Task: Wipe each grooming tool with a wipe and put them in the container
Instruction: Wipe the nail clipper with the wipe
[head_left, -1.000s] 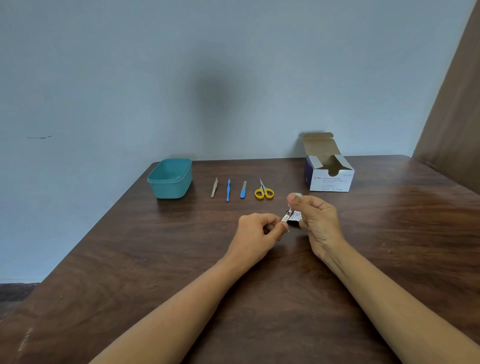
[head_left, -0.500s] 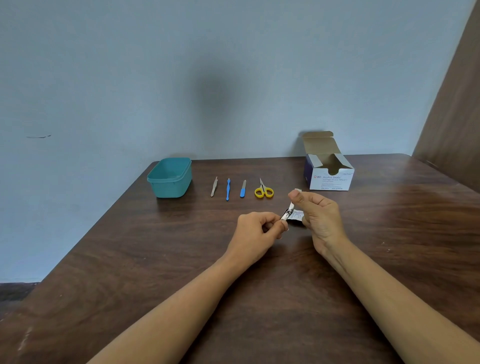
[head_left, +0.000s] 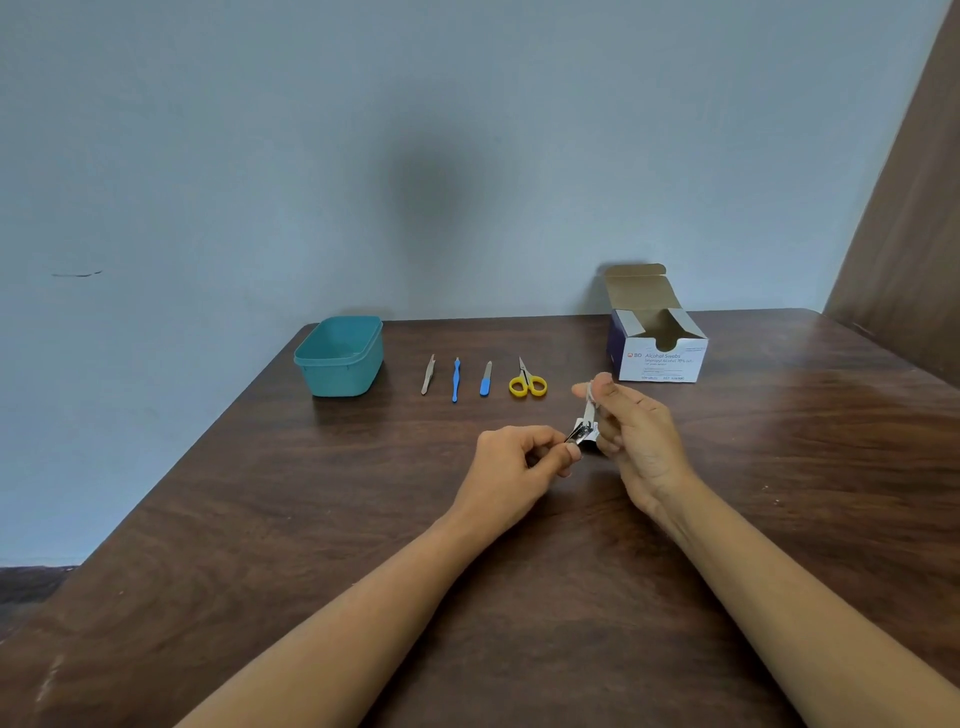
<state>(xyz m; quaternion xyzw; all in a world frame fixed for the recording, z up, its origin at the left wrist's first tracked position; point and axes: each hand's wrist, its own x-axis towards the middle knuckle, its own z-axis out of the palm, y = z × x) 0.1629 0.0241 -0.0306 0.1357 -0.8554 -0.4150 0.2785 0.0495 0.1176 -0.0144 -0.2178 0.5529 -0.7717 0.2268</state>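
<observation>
While your left grip (head_left: 511, 462) pinches the lower end of the nail clipper (head_left: 581, 430) between thumb and curled fingers, your right grip (head_left: 641, 441) pinches a white wipe (head_left: 590, 395) against the clipper's upper end, thumb and forefinger pressed together on it. You hold the clipper over the middle of the bench (head_left: 260, 519), tilted up to the right. Beyond your grips, 4 tools lie in a row, apart from each other: tweezers (head_left: 427, 374), a blue-handled tool (head_left: 455, 379), a blue-handled file (head_left: 485, 378) and yellow scissors (head_left: 527, 383). Left of the row sits the open teal container (head_left: 340, 358). Right of it stands an open box of alcohol swabs (head_left: 660, 356).
</observation>
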